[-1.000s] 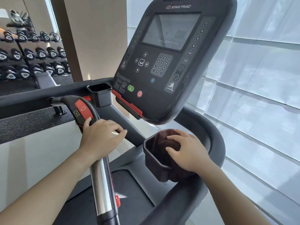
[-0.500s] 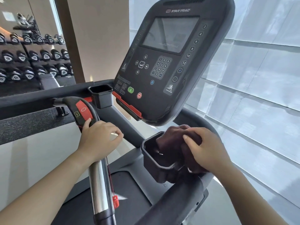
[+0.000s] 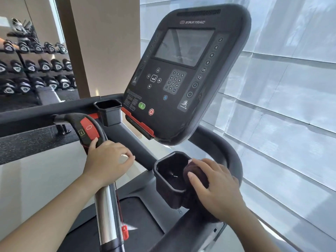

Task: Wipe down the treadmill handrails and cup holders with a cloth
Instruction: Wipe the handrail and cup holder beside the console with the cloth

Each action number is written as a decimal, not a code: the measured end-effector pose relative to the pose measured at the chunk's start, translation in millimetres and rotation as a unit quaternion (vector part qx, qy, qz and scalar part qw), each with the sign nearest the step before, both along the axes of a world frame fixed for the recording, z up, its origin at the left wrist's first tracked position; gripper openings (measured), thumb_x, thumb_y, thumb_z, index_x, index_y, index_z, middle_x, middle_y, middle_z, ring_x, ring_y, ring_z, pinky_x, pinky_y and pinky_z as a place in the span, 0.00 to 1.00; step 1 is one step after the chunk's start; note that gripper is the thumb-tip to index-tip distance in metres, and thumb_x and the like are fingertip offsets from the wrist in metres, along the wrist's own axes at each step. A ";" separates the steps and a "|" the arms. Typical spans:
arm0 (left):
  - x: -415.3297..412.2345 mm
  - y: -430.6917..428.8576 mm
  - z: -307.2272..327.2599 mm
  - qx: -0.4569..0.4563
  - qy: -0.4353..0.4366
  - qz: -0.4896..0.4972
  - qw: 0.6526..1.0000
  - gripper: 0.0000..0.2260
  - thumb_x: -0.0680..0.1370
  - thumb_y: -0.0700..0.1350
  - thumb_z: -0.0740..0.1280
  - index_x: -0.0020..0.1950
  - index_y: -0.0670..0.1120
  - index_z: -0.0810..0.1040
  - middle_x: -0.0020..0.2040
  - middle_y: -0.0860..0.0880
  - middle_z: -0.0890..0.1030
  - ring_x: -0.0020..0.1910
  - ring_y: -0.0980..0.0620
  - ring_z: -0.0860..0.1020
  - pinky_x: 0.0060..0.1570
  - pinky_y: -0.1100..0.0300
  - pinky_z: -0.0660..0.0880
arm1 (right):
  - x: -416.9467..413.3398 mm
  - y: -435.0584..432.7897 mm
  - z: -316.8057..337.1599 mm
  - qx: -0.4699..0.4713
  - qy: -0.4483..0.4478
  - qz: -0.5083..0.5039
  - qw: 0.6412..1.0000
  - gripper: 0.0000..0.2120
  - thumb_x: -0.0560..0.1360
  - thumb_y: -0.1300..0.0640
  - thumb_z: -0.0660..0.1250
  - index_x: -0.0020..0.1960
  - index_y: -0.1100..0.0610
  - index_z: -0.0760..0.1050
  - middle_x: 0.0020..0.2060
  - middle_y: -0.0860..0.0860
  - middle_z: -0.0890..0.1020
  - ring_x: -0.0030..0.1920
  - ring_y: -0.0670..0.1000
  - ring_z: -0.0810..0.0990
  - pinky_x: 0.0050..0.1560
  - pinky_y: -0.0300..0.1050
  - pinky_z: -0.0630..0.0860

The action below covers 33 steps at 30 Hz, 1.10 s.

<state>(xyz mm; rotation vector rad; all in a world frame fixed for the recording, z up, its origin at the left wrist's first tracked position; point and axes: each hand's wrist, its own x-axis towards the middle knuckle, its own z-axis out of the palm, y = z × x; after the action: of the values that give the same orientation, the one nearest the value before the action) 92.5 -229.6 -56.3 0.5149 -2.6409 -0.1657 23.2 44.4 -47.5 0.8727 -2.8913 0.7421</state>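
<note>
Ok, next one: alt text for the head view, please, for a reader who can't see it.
A right hand presses a dark cloth against the rim of a treadmill's right cup holder, while the left hand grips the chrome centre handlebar. The console stands above, a second cup holder at its left.

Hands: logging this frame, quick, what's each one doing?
Left hand: closed around the handrail.
Right hand: pressing the cloth on the cup holder.

Dark brown cloth (image 3: 195,176) bunched over right rim of near black cup holder (image 3: 168,179). Second cup holder (image 3: 108,110) far-left of it. Chrome centre handrail (image 3: 107,217) left; black handrail (image 3: 227,153) curving behind.
</note>
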 end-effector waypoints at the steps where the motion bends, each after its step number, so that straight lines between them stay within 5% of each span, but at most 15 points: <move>1: 0.4 0.4 -0.1 0.000 0.001 -0.001 1.000 0.06 0.73 0.56 0.63 0.36 0.60 0.75 0.48 0.58 0.81 0.54 0.53 0.75 0.68 0.42 0.53 | -2.6 4.2 0.8 -0.006 -0.018 0.029 0.999 0.23 0.72 0.40 0.49 0.67 0.36 0.63 0.68 0.35 0.64 0.71 0.46 0.59 0.71 0.60 0.56; 5: 0.1 -0.2 0.3 0.000 0.000 0.000 1.000 0.06 0.73 0.56 0.63 0.37 0.59 0.76 0.48 0.58 0.81 0.54 0.53 0.74 0.68 0.42 0.52 | -22.3 32.0 18.7 -0.047 -0.171 0.166 0.970 0.24 0.69 0.47 0.53 0.64 0.30 0.63 0.61 0.21 0.61 0.69 0.34 0.58 0.71 0.43 0.56; 13: -2.6 -1.3 -1.3 -0.001 0.006 0.011 1.000 0.07 0.73 0.56 0.62 0.37 0.60 0.76 0.46 0.60 0.81 0.52 0.54 0.74 0.67 0.43 0.52 | -28.6 13.5 0.8 -0.012 -0.016 0.150 0.989 0.30 0.65 0.31 0.63 0.66 0.33 0.64 0.64 0.29 0.68 0.65 0.40 0.67 0.65 0.43 0.67; 19: -3.5 -2.7 -3.2 -0.010 0.007 0.010 1.000 0.07 0.73 0.56 0.63 0.37 0.59 0.76 0.45 0.59 0.81 0.51 0.54 0.75 0.67 0.42 0.54 | -1.0 23.5 -11.1 -0.069 0.041 0.130 0.988 0.19 0.64 0.37 0.65 0.54 0.33 0.70 0.52 0.29 0.76 0.52 0.37 0.76 0.53 0.39 0.74; 24: -4.7 -3.8 -4.0 -0.011 0.003 0.011 1.000 0.07 0.73 0.56 0.62 0.36 0.59 0.76 0.46 0.59 0.81 0.52 0.54 0.75 0.67 0.42 0.54 | 8.5 1.1 -7.9 -0.114 0.077 0.148 0.979 0.19 0.67 0.38 0.66 0.56 0.36 0.71 0.54 0.32 0.76 0.55 0.40 0.76 0.55 0.40 0.73; 29: -2.7 -3.9 -4.9 -0.008 0.001 0.004 1.000 0.08 0.73 0.57 0.60 0.38 0.59 0.77 0.47 0.59 0.81 0.53 0.54 0.74 0.68 0.42 0.53 | 14.7 -60.3 -11.1 0.058 0.100 0.197 0.974 0.19 0.73 0.41 0.64 0.63 0.39 0.67 0.61 0.44 0.73 0.56 0.54 0.73 0.55 0.51 0.72; 33: -1.0 -4.1 -4.3 -0.005 0.002 -0.006 1.000 0.10 0.74 0.57 0.59 0.40 0.58 0.78 0.48 0.59 0.81 0.54 0.55 0.74 0.68 0.43 0.53 | 15.3 -56.0 -25.3 0.073 0.118 0.171 0.975 0.19 0.74 0.40 0.63 0.63 0.40 0.65 0.61 0.46 0.73 0.52 0.55 0.74 0.50 0.52 0.75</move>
<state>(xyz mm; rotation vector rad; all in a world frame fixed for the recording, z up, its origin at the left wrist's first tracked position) 91.4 -233.7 -60.5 0.4950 -2.6396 -0.1576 38.4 -11.6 -72.9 1.3953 -2.6401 0.4045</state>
